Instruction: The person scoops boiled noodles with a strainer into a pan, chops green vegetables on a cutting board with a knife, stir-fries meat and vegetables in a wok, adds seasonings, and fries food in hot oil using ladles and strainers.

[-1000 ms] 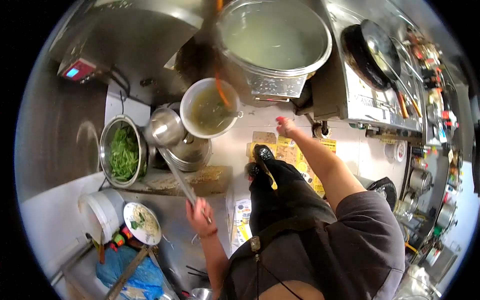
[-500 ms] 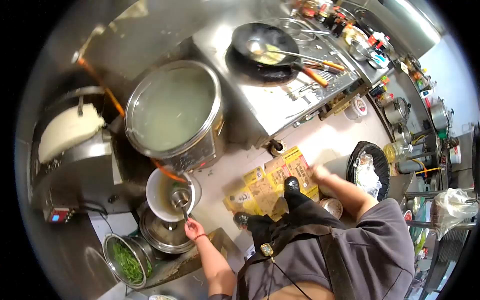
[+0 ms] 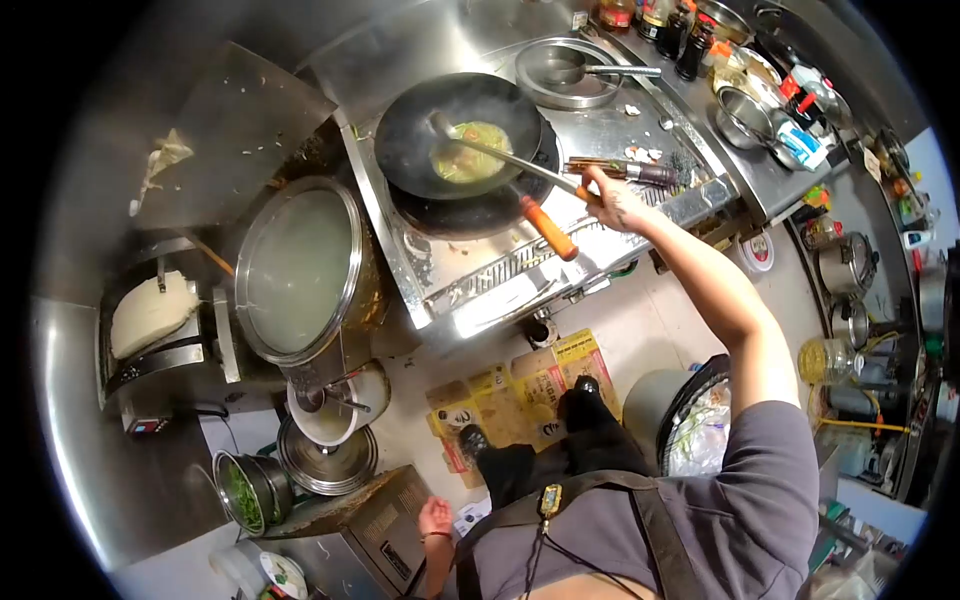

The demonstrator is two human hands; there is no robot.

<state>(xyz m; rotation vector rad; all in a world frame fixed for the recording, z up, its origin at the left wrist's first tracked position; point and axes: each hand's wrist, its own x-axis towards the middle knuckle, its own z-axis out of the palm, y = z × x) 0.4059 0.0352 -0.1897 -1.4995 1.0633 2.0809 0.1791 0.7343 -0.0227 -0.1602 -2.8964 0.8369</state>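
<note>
My right hand (image 3: pixel 612 200) is wrapped round the wooden end of a long-handled ladle (image 3: pixel 515 160). The ladle's bowl rests in a black wok (image 3: pixel 405 150) with yellowish, soupy food (image 3: pixel 480 150) in it. The wok's orange handle (image 3: pixel 549 228) points toward me, untouched. Down at the lower middle my left hand (image 3: pixel 435 516) hangs beside a cardboard box (image 3: pixel 390 540), fingers loosely curled, holding nothing visible. A metal ladle (image 3: pixel 312 398) lies in the white bucket (image 3: pixel 335 432) below the big pot of cloudy liquid (image 3: pixel 305 270).
A strainer (image 3: pixel 570 72) sits on the stove behind the wok. Bottles (image 3: pixel 695 48) and metal bowls (image 3: pixel 742 115) line the counter at upper right. A lined bin (image 3: pixel 700 425) stands right of my legs, flattened cardboard (image 3: pixel 520 395) underfoot. Greens (image 3: pixel 243 497) fill a colander at lower left.
My left hand has let go of the metal ladle, now in the white bucket, and drawn back. My right hand has reached up to the stove and taken hold of the wok ladle. The view has turned rightward.
</note>
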